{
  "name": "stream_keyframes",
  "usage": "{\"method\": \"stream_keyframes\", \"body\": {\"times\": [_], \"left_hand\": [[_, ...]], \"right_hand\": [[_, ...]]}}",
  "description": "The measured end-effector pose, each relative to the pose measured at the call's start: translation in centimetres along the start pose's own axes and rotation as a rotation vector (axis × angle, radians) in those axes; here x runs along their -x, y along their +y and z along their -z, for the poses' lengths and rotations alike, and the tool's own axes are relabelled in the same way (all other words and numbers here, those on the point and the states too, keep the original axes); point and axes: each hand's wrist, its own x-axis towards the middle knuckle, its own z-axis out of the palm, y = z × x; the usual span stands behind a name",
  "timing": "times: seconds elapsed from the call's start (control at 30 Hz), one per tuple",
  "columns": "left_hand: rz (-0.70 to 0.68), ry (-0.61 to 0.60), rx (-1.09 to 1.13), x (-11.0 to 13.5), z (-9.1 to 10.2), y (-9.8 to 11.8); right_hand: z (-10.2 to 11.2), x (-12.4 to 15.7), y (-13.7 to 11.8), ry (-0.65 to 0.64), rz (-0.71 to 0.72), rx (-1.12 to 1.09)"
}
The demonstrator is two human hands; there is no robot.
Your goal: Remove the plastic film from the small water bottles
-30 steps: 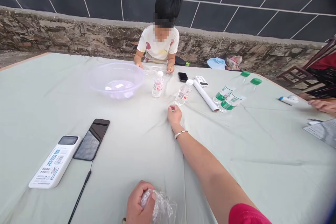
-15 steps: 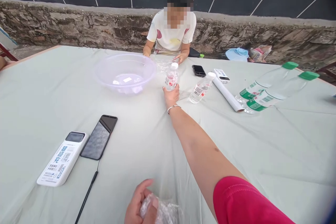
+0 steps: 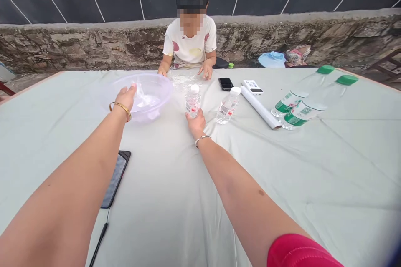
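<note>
Right hand point(image 3: 196, 124) — fingers closed round small water bottle point(image 3: 192, 104); left hand point(image 3: 125, 99) at plastic basin point(image 3: 166, 87) rim (fingers on clear film point(image 3: 142, 96)? cannot tell).

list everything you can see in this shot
basin: 1, see-through lilac plastic, left of centre
plastic film: 2 pieces, see-through, one in basin, one before seated person
small water bottles: 2, white caps, mid-table
large water bottles: 2, green caps and labels, right
phones: 2, black, far side and under left forearm
white device: 1, far side
white roll: 1, right of small bottles
tablecloth: 1, pale green, over table
seated person: 1, white T-shirt, far side
blue hat: 1, beyond table
left hand: 1, gold bangle, at basin
right hand: 1, silver bangle, at small bottle
</note>
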Motion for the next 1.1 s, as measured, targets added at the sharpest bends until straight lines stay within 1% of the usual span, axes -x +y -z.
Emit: {"method": "stream_keyframes", "body": {"times": [0.03, 0.07, 0.1, 0.13, 0.2, 0.27, 0.33, 0.37, 0.43, 0.5, 0.57, 0.63, 0.7, 0.77, 0.8, 0.83, 0.93, 0.97, 1.0, 1.03, 1.1], "left_hand": [[0.039, 0.003, -0.015, 1.4, 0.6, -0.3], [0.088, 0.006, -0.025, 3.4, 1.3, -0.6], [0.109, 0.007, -0.022, 6.0, 2.0, -1.1], [0.122, -0.009, 0.0, 9.0, 2.7, -1.7], [0.216, -0.142, 0.098, 15.7, 3.9, -2.9], [0.33, -0.273, 0.204, 22.3, 4.6, -3.9], [0.454, -0.345, 0.346, 27.9, 4.9, -4.2], [0.513, -0.368, 0.412, 30.1, 5.0, -4.1], [0.621, -0.411, 0.544, 33.2, 5.1, -3.3], [0.695, -0.467, 0.649, 35.0, 5.1, -2.1], [0.683, -0.541, 0.729, 36.4, 4.9, -0.8], [0.642, -0.568, 0.77, 37.7, 4.7, 0.1], [0.657, -0.537, 0.8, 39.2, 4.6, 0.6], [0.735, -0.512, 0.816, 40.6, 4.5, 0.7], [0.767, -0.504, 0.809, 41.2, 4.4, 0.6], [0.783, -0.489, 0.767, 41.6, 4.4, 0.4], [0.766, -0.41, 0.526, 42.0, 4.0, 0.0], [0.754, -0.392, 0.459, 41.9, 3.8, -0.1], [0.743, -0.384, 0.413, 41.8, 3.6, -0.1], [0.736, -0.385, 0.39, 41.7, 3.5, -0.2], [0.724, -0.391, 0.372, 41.4, 3.3, -0.3]], "right_hand": [[0.4, 0.4, 0.0, -0.02, -0.006, -0.003], [1.0, 0.9, 0.1, -0.038, -0.01, -0.002], [1.6, 1.6, 0.2, -0.052, -0.011, 0.006], [2.3, 2.4, 0.3, -0.067, -0.009, 0.018], [4.0, 4.8, 0.6, -0.103, 0.005, 0.039], [6.1, 8.0, 1.3, -0.164, 0.032, 0.026], [8.5, 12.0, 2.1, -0.257, 0.066, -0.038], [9.7, 14.2, 2.6, -0.317, 0.081, -0.089], [11.9, 18.9, 3.4, -0.448, 0.094, -0.229], [13.8, 23.7, 4.1, -0.559, 0.075, -0.391], [15.4, 28.0, 4.4, -0.641, 0.041, -0.497], [16.8, 31.4, 4.5, -0.678, 0.03, -0.472], [18.5, 33.4, 4.7, -0.707, 0.056, -0.331], [20.6, 33.6, 5.0, -0.719, 0.098, -0.158], [21.7, 33.1, 5.4, -0.681, 0.119, -0.069], [22.9, 32.2, 5.9, -0.595, 0.14, 0.027], [26.0, 28.7, 8.0, -0.197, 0.156, 0.397], [26.7, 27.6, 8.8, -0.121, 0.137, 0.516], [27.2, 26.7, 9.6, -0.096, 0.119, 0.612], [27.6, 26.1, 10.3, -0.11, 0.107, 0.679], [27.7, 25.5, 11.1, -0.186, 0.11, 0.732]]}}
